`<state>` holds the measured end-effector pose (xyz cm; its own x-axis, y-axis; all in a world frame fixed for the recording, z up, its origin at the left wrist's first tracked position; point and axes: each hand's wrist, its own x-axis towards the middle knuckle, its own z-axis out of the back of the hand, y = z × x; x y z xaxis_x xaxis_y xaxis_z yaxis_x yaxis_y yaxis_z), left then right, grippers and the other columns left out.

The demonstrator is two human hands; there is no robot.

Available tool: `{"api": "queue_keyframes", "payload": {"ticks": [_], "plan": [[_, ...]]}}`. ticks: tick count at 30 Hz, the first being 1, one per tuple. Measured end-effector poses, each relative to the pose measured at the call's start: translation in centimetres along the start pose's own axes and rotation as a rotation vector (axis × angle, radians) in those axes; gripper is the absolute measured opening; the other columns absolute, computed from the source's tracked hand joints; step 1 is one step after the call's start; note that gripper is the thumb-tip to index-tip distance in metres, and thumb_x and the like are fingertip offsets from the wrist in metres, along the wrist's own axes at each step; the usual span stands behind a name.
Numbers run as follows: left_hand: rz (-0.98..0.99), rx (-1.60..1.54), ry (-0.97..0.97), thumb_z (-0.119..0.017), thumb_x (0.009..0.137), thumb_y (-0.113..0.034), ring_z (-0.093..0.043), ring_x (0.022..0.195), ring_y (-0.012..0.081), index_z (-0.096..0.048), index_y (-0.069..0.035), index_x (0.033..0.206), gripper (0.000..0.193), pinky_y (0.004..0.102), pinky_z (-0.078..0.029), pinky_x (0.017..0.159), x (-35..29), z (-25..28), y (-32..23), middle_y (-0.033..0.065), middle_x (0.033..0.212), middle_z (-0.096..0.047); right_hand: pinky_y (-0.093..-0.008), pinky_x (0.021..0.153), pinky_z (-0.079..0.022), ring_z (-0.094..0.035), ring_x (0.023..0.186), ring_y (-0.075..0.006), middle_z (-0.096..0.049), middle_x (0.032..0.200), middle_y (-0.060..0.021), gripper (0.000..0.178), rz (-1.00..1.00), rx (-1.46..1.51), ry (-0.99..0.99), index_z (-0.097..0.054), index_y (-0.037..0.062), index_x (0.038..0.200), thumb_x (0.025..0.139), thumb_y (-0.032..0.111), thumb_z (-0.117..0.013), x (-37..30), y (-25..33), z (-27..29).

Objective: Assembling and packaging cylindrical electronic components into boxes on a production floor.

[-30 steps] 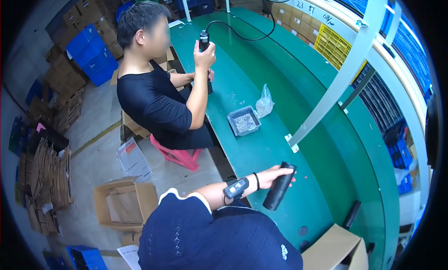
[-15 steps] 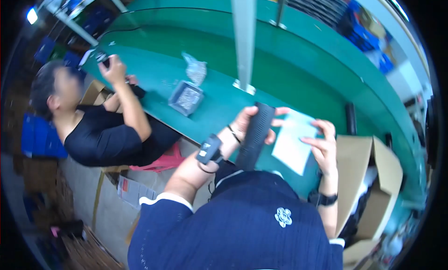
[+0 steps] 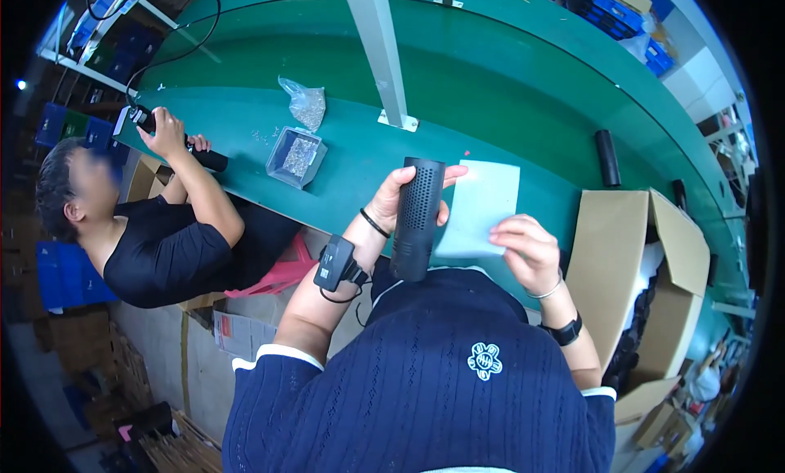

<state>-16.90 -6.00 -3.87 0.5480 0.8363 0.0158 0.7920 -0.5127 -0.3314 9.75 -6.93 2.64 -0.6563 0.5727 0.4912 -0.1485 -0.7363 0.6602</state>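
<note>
My left hand [image 3: 391, 197] is closed around a black cylinder [image 3: 419, 207] with small round holes over its upper part. It stands nearly upright, its lower end close to my shirt. The tip of one left finger reaches past the cylinder to the upper left edge of a pale blue sheet [image 3: 482, 193]. At the sheet's lower right edge, my right hand [image 3: 527, 248] pinches it between thumb and fingers. Any marking on the sheet is too faint to make out.
An open cardboard box [image 3: 609, 264] with dark things inside is at my right. Another black cylinder [image 3: 607, 158] lies behind it. Leftward on the green table are a grey bin [image 3: 282, 164] of small pieces and a clear bag [image 3: 307, 107]. A co-worker [image 3: 176, 236] handles a corded tool.
My view has shifted, and the cylinder now shows its holed face more squarely. My right hand has gone from the sheet's upper right side down to its lower right edge.
</note>
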Motion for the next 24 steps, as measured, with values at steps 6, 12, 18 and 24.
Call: {"api": "queue_keyframes", "payload": {"ticks": [6, 12, 18, 24], "plan": [[0.114, 0.459, -0.036, -0.074, 0.065, -0.051, -0.067, 0.075, 0.0247, -0.027, 0.007, 0.144, 0.108, 0.0299, -0.055, 0.061, -0.9, -1.5, -0.6, 0.0205, 0.099, -0.065, -0.0248, 0.075, -0.049, -0.062, 0.085, -0.0140, -0.068, 0.091, -0.0103, 0.015, -0.649, 0.542, -0.261, -0.064, -0.0018, 0.096, 0.082, -0.003, -0.064, -0.2, -1.5, -0.5], [0.198, 0.846, 0.032, -0.076, 0.062, -0.043, -0.067, 0.076, 0.0209, -0.030, 0.005, 0.144, 0.106, 0.0296, -0.052, 0.068, -0.5, -4.2, -1.1, 0.0118, 0.081, -0.067, -0.0197, 0.067, -0.043, -0.058, 0.070, -0.0063, -0.063, 0.074, -0.0011, 0.039, -0.819, 0.702, -0.269, -0.046, 0.0072, 0.109, 0.079, -0.002, -0.068, -0.9, -4.8, -0.2], [0.209, 1.078, 0.130, -0.078, 0.062, -0.034, -0.065, 0.078, 0.0168, -0.038, 0.001, 0.142, 0.096, 0.0292, -0.051, 0.073, -0.8, -4.3, -0.7, 0.0088, 0.093, -0.064, -0.0175, 0.043, -0.025, -0.044, 0.046, -0.0011, -0.057, 0.058, 0.0040, 0.065, -0.937, 0.786, 0.067, -0.043, 0.0062, 0.135, 0.076, 0.001, -0.068, 0.3, -5.4, 1.1], [0.220, 1.148, 0.142, -0.079, 0.063, -0.032, -0.065, 0.092, 0.0208, -0.044, 0.000, 0.138, 0.089, 0.0328, -0.048, 0.088, -1.0, -3.9, -1.0, 0.0112, 0.106, -0.064, -0.0173, 0.043, -0.023, -0.044, 0.049, 0.0002, -0.065, 0.066, 0.0006, 0.023, -1.034, 0.896, 0.023, -0.067, 0.0017, 0.101, 0.078, 0.004, -0.069, -0.7, -7.1, 1.0]]}}
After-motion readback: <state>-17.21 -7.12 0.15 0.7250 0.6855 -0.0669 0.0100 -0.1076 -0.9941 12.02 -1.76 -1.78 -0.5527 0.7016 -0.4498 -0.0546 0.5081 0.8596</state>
